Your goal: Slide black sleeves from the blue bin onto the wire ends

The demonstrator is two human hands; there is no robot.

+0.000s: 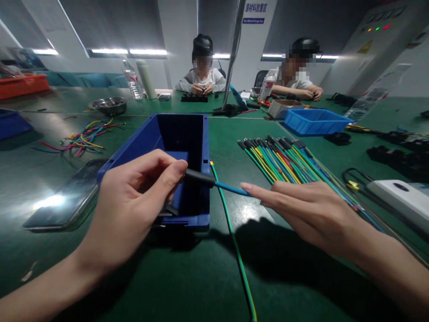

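A blue wire [231, 189] with a black sleeve [200, 177] on its end is stretched between my hands, over the near right corner of a dark blue bin [205, 208]. My left hand [140, 188] is closed, pinching the sleeve's tip between thumb and fingers. Farther along, the blue wire runs into the fingertips of my right hand [298, 205], closed on it with the fingers long and together. Under the held wire, a green-yellow wire [231, 223] lies along the table beside the bin. A few dark pieces [169, 209] show inside the bin, partly hidden by my left hand.
Many sleeved wires [278, 156] lie in a row at right. A phone [67, 197] and a tangle of coloured wires [83, 136] are at left. Behind stand a metal bowl [109, 106], a light blue tray [313, 123], and a metal pole [232, 58]. Two people sit opposite.
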